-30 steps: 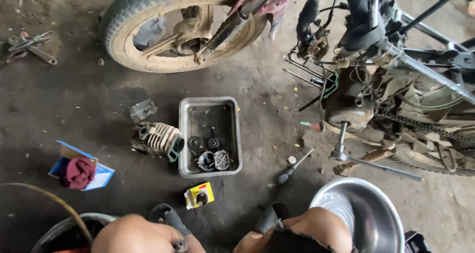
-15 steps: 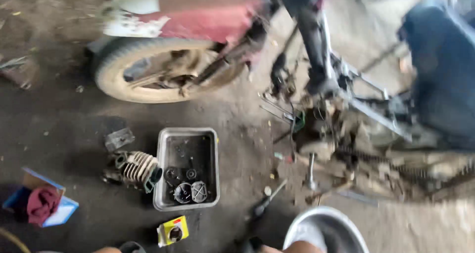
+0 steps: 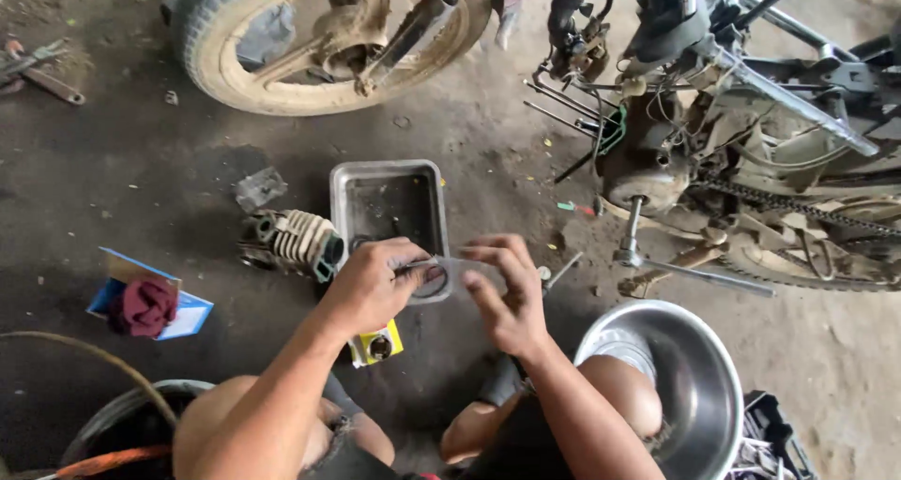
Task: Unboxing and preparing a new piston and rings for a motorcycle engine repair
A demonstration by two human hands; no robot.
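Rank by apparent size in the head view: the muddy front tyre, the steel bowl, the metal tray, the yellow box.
1. Muddy front tyre, largest.
2. Steel bowl, though it sits nearer the camera, so this is unsure.
3. Metal tray, partly hidden by the hands.
4. Yellow box, smallest.

Thin, flat, pale grey gasket (image 3: 457, 272) with a round opening, held roughly level between both hands above the near edge of a grey metal tray (image 3: 387, 173). Left part is pinched; right part rests against the fingertips. Edge detail is blurred.

Dusty, oil-stained concrete floor (image 3: 113, 189) in flat, even daylight
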